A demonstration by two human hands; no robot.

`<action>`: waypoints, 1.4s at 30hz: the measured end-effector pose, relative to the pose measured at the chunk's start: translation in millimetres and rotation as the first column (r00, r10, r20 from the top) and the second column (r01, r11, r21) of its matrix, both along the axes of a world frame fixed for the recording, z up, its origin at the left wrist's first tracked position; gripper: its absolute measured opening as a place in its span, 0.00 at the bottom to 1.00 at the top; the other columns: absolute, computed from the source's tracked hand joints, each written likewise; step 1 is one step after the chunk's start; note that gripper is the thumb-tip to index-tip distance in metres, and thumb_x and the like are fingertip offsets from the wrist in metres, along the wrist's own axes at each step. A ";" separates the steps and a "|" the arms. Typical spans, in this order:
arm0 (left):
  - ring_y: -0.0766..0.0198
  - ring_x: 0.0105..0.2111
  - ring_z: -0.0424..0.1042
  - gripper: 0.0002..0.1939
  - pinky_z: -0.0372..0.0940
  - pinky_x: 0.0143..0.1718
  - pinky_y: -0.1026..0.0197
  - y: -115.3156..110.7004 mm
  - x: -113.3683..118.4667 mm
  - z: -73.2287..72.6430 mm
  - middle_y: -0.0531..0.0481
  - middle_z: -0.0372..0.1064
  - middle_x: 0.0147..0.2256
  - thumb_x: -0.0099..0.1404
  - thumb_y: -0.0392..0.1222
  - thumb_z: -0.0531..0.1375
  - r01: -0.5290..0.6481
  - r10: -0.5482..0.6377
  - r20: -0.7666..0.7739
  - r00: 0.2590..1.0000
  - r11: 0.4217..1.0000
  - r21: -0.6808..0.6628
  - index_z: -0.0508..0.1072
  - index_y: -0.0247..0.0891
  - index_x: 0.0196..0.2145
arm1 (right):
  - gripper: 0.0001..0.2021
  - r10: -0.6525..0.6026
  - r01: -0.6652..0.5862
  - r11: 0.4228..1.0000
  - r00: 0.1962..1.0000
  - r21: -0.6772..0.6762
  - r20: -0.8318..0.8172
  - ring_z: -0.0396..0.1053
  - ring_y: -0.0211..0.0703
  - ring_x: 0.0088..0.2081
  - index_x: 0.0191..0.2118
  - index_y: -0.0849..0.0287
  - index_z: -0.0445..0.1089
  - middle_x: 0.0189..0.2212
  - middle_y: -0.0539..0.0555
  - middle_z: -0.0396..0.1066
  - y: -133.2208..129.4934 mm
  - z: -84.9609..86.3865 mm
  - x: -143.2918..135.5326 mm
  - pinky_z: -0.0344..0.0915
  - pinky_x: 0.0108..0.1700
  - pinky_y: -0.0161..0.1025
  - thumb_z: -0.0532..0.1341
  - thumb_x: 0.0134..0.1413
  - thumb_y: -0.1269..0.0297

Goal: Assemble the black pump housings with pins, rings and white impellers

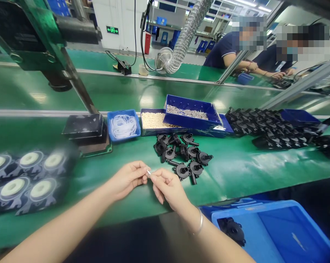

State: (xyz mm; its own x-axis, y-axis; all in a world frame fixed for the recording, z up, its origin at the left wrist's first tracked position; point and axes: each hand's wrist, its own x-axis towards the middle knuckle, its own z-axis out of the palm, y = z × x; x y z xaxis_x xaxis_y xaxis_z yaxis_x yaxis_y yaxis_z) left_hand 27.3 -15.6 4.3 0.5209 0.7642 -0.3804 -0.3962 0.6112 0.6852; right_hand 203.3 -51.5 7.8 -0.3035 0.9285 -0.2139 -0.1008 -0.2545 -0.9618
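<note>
My left hand [130, 179] and my right hand [167, 186] meet above the front of the green bench, fingertips almost touching. Between their pinched fingers is a small pale, pin-like piece [148, 172], mostly covered by the fingertips. Just beyond my right hand lies a loose group of black plastic pump housings [182, 170] with short spouts. Behind them, a blue bin of metal pins [186, 112] rests tilted over a bin of small cream-coloured parts [154, 120].
A blue basket [139, 133] holds clear rings beside a black block [82, 128] under a green press [44, 54]. Black parts with white rings [14, 188] lie left. More black housings [263, 124] are stacked right. A blue crate [274, 233] stands below. Two people work across the bench.
</note>
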 end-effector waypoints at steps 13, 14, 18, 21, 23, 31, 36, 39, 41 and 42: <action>0.69 0.29 0.66 0.10 0.63 0.35 0.65 -0.7 1.4 -2.3 0.52 0.69 0.29 0.60 0.46 0.69 -0.024 0.083 -0.184 0.979 0.952 0.304 0.77 0.36 0.31 | 0.15 0.016 -0.014 1.000 0.994 0.015 -0.111 0.56 0.28 0.11 0.37 0.60 0.67 0.14 0.42 0.66 -1.5 -6.1 -1.2 0.49 0.16 0.27 0.62 0.61 0.52; 0.68 0.29 0.67 0.10 0.63 0.36 0.65 -0.3 1.2 -2.2 0.51 0.69 0.30 0.61 0.46 0.68 -0.019 0.119 -0.241 0.963 0.924 0.381 0.77 0.37 0.32 | 0.15 0.012 -0.010 1.000 0.995 0.018 -0.104 0.56 0.28 0.12 0.36 0.60 0.67 0.14 0.42 0.66 -1.0 -7.0 -1.0 0.50 0.16 0.27 0.62 0.61 0.52; 0.65 0.31 0.68 0.10 0.63 0.36 0.62 0.6 1.3 -3.0 0.50 0.70 0.33 0.62 0.46 0.66 0.042 0.195 -0.372 0.908 0.840 0.542 0.77 0.37 0.31 | 0.15 -0.026 0.029 0.999 0.995 0.028 -0.091 0.57 0.29 0.12 0.35 0.59 0.65 0.15 0.43 0.66 1.1 -12.1 -1.1 0.49 0.16 0.28 0.62 0.60 0.51; 0.63 0.32 0.68 0.11 0.64 0.37 0.61 1.1 2.1 -4.0 0.50 0.70 0.32 0.61 0.48 0.66 0.098 0.129 -0.373 0.919 0.841 0.533 0.76 0.37 0.31 | 0.15 -0.041 0.047 0.998 0.992 0.044 -0.116 0.57 0.28 0.12 0.35 0.59 0.65 0.15 0.43 0.66 1.7 -16.1 -2.0 0.48 0.16 0.28 0.62 0.60 0.52; 0.61 0.35 0.70 0.13 0.66 0.39 0.60 4.2 4.1 -4.6 0.48 0.72 0.36 0.64 0.50 0.63 0.106 0.122 -0.369 0.921 0.835 0.540 0.75 0.37 0.38 | 0.14 -0.070 0.079 0.995 0.990 0.067 -0.126 0.56 0.28 0.12 0.35 0.59 0.64 0.16 0.42 0.66 1.5 -17.9 -2.7 0.50 0.17 0.28 0.62 0.60 0.52; 0.44 0.56 0.62 0.38 0.55 0.58 0.41 49.9 57.8 -20.5 0.35 0.62 0.54 0.54 0.51 0.69 0.123 0.580 -0.608 0.542 0.661 0.740 0.60 0.35 0.56 | 0.13 -0.214 0.228 0.961 0.972 0.156 -0.102 0.56 0.29 0.15 0.36 0.58 0.64 0.17 0.42 0.63 0.9 -18.3 -0.4 0.52 0.19 0.29 0.61 0.61 0.52; 0.43 0.55 0.60 0.28 0.52 0.59 0.39 65.1 81.9 -25.5 0.42 0.62 0.47 0.45 0.42 0.73 0.095 0.635 -0.573 0.518 0.624 0.776 0.64 0.38 0.41 | 0.13 -0.230 0.244 0.953 0.968 0.179 -0.097 0.55 0.29 0.15 0.35 0.58 0.64 0.16 0.42 0.61 1.9 -21.6 2.5 0.52 0.18 0.29 0.61 0.62 0.53; 0.47 0.52 0.63 0.25 0.58 0.56 0.44 60.4 62.4 -24.6 0.44 0.63 0.45 0.46 0.40 0.72 0.068 0.618 -0.533 0.577 0.614 0.786 0.63 0.39 0.37 | 0.13 -0.225 0.241 0.955 0.968 0.175 -0.106 0.57 0.29 0.15 0.35 0.58 0.64 0.18 0.43 0.63 2.2 -22.0 3.0 0.53 0.18 0.28 0.60 0.63 0.53; 0.52 0.48 0.68 0.24 0.64 0.52 0.48 51.7 40.1 -22.5 0.45 0.64 0.44 0.51 0.42 0.71 0.049 0.592 -0.512 0.622 0.624 0.780 0.62 0.39 0.40 | 0.13 -0.215 0.233 0.958 0.970 0.167 -0.115 0.59 0.29 0.16 0.35 0.58 0.64 0.21 0.45 0.66 2.1 -21.2 2.3 0.55 0.18 0.28 0.60 0.63 0.53; 0.55 0.44 0.71 0.24 0.67 0.47 0.50 46.1 28.6 -20.7 0.46 0.65 0.44 0.53 0.43 0.70 0.035 0.565 -0.505 0.653 0.643 0.765 0.61 0.39 0.42 | 0.13 -0.209 0.227 0.960 0.971 0.163 -0.118 0.61 0.29 0.17 0.34 0.58 0.65 0.23 0.46 0.68 1.8 -20.7 1.7 0.56 0.17 0.28 0.60 0.63 0.54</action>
State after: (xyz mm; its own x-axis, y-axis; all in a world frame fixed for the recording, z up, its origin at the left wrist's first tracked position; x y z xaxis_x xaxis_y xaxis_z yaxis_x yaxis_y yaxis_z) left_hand 55.9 30.5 -16.4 0.0793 0.9824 0.1694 0.2814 -0.1851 0.9416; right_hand 205.0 -49.7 -12.9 -0.1008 0.9946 -0.0225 -0.2316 -0.0455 -0.9718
